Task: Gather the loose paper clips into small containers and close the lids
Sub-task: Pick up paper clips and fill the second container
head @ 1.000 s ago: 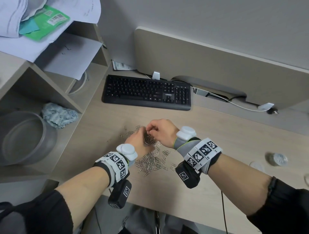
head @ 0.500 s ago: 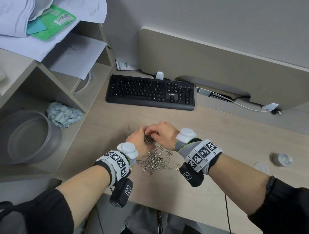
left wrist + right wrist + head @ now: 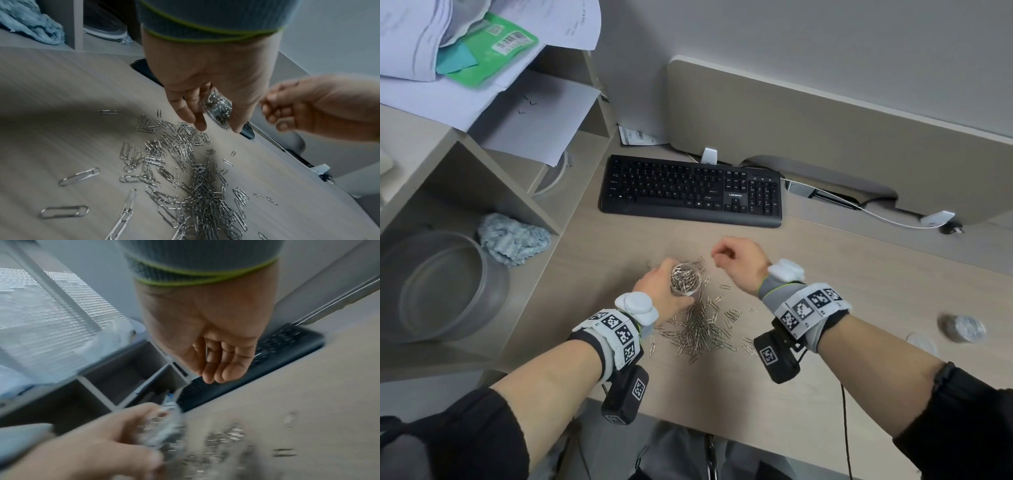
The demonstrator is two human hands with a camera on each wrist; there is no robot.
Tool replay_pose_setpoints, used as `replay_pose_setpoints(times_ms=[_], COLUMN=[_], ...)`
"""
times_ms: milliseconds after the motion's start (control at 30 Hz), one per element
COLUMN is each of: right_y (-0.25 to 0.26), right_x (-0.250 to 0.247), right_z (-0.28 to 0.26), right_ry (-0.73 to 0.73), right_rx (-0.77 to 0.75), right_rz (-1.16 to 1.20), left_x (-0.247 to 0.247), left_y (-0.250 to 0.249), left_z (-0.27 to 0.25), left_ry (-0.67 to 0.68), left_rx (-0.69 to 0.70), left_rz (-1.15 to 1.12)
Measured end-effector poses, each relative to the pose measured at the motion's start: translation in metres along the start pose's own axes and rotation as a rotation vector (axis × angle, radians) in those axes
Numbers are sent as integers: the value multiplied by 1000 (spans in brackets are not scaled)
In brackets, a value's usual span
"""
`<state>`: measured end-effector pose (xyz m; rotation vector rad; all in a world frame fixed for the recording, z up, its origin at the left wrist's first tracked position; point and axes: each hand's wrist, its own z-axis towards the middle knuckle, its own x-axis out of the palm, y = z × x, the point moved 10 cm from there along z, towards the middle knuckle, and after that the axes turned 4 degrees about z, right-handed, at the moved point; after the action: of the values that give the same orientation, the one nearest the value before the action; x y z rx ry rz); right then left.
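My left hand (image 3: 662, 291) grips a small clear container (image 3: 685, 282) just above the desk, its mouth open and packed with silver paper clips. In the left wrist view the container (image 3: 218, 108) sits between thumb and fingers. My right hand (image 3: 738, 263) hovers a little to the right of it, fingers curled, with nothing seen in them (image 3: 224, 363). A pile of loose paper clips (image 3: 702, 329) lies on the desk below both hands, and shows large in the left wrist view (image 3: 185, 170). The right wrist view is blurred by motion.
A black keyboard (image 3: 688, 190) lies behind the hands. At far right a second small clear container (image 3: 962, 328) stands beside a round lid (image 3: 921, 341). A shelf unit on the left holds a clear bowl (image 3: 438, 284) and a blue cloth (image 3: 513, 240). A white cable (image 3: 859, 209) runs along the back.
My right hand has come off the container's mouth and moved right and back. The container's open top, full of clips, now shows. My left hand keeps its grip.
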<state>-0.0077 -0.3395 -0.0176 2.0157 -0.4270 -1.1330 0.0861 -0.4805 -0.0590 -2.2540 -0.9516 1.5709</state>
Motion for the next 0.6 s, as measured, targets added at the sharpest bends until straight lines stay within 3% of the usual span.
replay_pose_setpoints(times_ms=[200,333,600], right_y=[-113,-132,-86], right_x=[-10,-5,73], right_z=[2,-12,-3], right_ry=[77,195,223], right_rx=[419,595,350], right_rz=[-413,-623,-499], left_x=[-1,0,2], left_y=[25,37,55], left_z=[0,-2,-6], left_ry=[20,43,58], left_rx=[-37,-46,-42], left_rz=[32,17,7])
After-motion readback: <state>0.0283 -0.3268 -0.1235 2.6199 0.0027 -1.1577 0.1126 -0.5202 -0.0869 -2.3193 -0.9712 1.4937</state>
